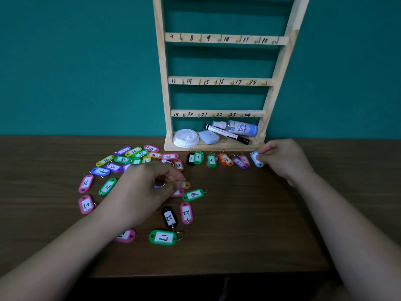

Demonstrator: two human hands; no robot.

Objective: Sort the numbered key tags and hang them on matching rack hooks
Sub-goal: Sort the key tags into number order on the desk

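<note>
A wooden rack (219,81) with numbered hooks stands against the teal wall; its visible hooks are bare. Several coloured key tags (121,161) lie scattered on the table's left half. A sorted row of tags (211,159) numbered 1 upward lies along the rack's base. My right hand (282,159) pinches a light blue tag (257,159) at the right end of that row. My left hand (149,187) hovers over the scattered pile, fingers curled, pinching an orange tag (185,184). A green 17 tag (162,237) lies nearest me.
The rack's bottom shelf holds a white lid (186,137), a small white case (208,136), a black marker (226,134) and a spray bottle (240,127). The brown table (238,224) ends at a front edge near my forearms.
</note>
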